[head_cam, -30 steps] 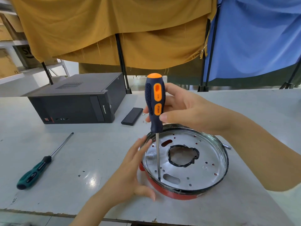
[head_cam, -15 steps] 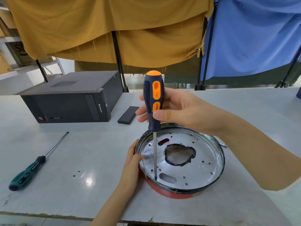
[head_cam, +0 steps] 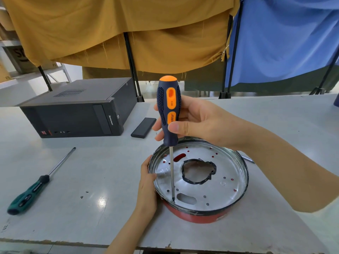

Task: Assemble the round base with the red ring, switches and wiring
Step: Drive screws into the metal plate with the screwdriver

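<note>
Since a second ago, left hand closed from splayed onto round base rim; right hand gripping upright screwdriver, tip inside base.

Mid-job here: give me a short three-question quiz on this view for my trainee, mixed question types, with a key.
1. True or false: the right hand grips the orange and navy screwdriver upright, tip down inside the metal plate.
2. Which tool lies unused on the table? A) pliers B) green-handled screwdriver C) hammer
3. Fill in: the left hand steadies the plate at its ___ edge, above the red ring.

Key: 1 true; 2 B; 3 left.
</note>
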The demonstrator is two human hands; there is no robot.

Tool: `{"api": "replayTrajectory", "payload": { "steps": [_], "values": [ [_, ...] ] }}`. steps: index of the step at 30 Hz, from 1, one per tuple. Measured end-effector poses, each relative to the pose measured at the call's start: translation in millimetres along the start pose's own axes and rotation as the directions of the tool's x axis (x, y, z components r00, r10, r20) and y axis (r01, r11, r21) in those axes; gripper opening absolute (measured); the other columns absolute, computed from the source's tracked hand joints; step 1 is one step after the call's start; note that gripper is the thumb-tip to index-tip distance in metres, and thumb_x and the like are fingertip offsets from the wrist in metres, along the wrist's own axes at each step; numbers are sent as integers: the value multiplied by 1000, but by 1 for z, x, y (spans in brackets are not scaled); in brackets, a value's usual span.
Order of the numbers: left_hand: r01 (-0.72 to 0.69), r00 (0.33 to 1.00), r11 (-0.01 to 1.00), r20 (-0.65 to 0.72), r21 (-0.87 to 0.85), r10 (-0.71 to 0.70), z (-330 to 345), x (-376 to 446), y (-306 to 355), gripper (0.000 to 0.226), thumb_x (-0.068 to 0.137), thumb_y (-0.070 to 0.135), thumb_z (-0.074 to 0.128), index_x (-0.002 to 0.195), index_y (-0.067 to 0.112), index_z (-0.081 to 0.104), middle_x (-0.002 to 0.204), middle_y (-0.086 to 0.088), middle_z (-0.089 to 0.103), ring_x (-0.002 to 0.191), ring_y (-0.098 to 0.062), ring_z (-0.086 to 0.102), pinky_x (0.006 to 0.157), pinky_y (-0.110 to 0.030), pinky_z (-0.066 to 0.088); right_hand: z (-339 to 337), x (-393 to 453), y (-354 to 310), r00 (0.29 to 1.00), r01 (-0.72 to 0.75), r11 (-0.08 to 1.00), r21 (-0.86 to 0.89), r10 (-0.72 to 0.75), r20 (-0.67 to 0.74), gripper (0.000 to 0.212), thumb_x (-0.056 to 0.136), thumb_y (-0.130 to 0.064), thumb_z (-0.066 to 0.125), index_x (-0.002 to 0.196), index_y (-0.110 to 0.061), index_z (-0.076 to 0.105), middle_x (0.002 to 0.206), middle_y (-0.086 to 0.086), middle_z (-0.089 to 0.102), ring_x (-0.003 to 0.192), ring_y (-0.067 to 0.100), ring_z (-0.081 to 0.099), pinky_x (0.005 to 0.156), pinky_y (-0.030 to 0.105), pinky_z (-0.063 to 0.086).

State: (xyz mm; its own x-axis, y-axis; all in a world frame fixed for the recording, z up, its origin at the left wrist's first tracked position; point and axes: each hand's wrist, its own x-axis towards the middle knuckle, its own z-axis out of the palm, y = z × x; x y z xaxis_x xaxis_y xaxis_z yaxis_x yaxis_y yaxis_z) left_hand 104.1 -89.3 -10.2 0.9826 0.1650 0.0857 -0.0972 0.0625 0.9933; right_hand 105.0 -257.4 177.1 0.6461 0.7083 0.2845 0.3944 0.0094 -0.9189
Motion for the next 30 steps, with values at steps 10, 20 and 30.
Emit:
{"api": "replayTrajectory", "payload": {
  "steps": [10,20,30],
  "values": [
    [-61,997,997,40,-40,62,2,-1,2,53,71,23,48,124,24,49,96,28,68,91,11,62,71,-6,47,1,1,1,1000,-4,1000,-12,4,-9,28,95,-1,49,118,-17,46,105,5,65,96,22,68,83,30,55],
    [-54,994,998,89,-29,56,3,1,3,53,72,29,48,125,27,49,101,24,68,97,6,63,81,-17,49,3,-4,-3,998,-11,1000,1,11,-58,32,84,-3,64,112,-14,51,96,6,68,93,27,69,84,37,57],
    [-25,991,999,132,23,22,1,1,7,33,96,19,49,119,42,54,122,16,63,115,-4,57,93,-22,48,8,1,-1,992,-36,992,-124,20,-127,40,85,-10,68,115,-25,48,93,1,59,88,16,62,91,41,52]
  ]
}}
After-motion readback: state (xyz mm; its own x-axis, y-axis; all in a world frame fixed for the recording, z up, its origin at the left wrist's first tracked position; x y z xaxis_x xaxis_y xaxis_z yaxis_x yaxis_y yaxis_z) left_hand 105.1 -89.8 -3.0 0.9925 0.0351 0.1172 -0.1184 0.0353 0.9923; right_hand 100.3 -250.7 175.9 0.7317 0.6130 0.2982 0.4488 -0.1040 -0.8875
